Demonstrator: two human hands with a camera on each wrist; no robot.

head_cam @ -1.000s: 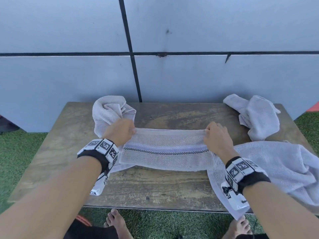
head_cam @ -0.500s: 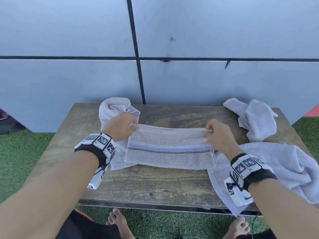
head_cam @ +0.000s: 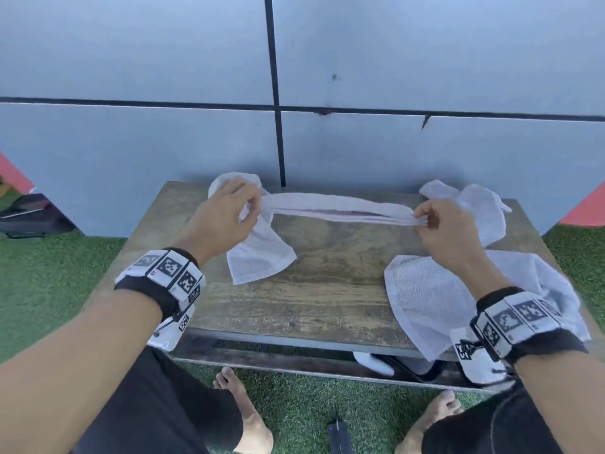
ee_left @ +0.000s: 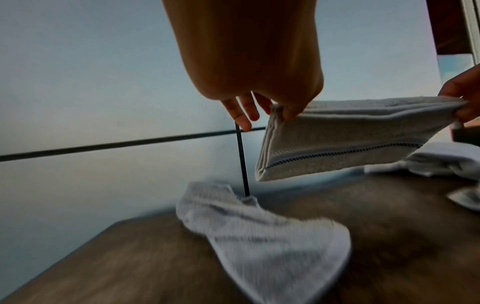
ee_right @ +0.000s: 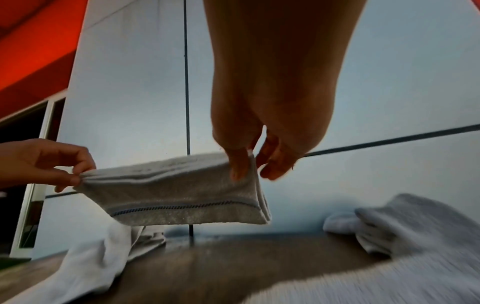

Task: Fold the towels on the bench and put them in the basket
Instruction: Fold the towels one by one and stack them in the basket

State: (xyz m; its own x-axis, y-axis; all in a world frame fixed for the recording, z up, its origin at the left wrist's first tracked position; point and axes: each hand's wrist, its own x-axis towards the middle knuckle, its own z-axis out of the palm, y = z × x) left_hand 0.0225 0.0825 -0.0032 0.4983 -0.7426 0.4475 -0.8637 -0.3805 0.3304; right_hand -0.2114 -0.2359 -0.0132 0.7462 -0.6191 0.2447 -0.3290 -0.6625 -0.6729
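A folded white towel [head_cam: 337, 209] with a dark stitched stripe [ee_left: 345, 153] hangs in the air above the wooden bench [head_cam: 327, 290], stretched between both hands. My left hand [head_cam: 252, 208] pinches its left end [ee_left: 280, 111]. My right hand [head_cam: 422, 219] pinches its right end [ee_right: 242, 164]. A loose white towel [head_cam: 258, 257] lies on the bench under the left hand. Another loose towel [head_cam: 435, 296] spreads over the bench's front right corner. A crumpled one [head_cam: 478, 208] lies at the back right. No basket is in view.
A grey panelled wall [head_cam: 327, 142] stands right behind the bench. Green turf [head_cam: 49, 283] surrounds it. My bare feet [head_cam: 242, 414] are on the turf in front. A white object [head_cam: 373, 362] sits on the shelf under the bench. A dark item [head_cam: 29, 217] lies far left.
The folded towel was lying on the bench; both hands have lifted it clear into the air, held taut by its top edge. The towel under it at the left is uncovered.
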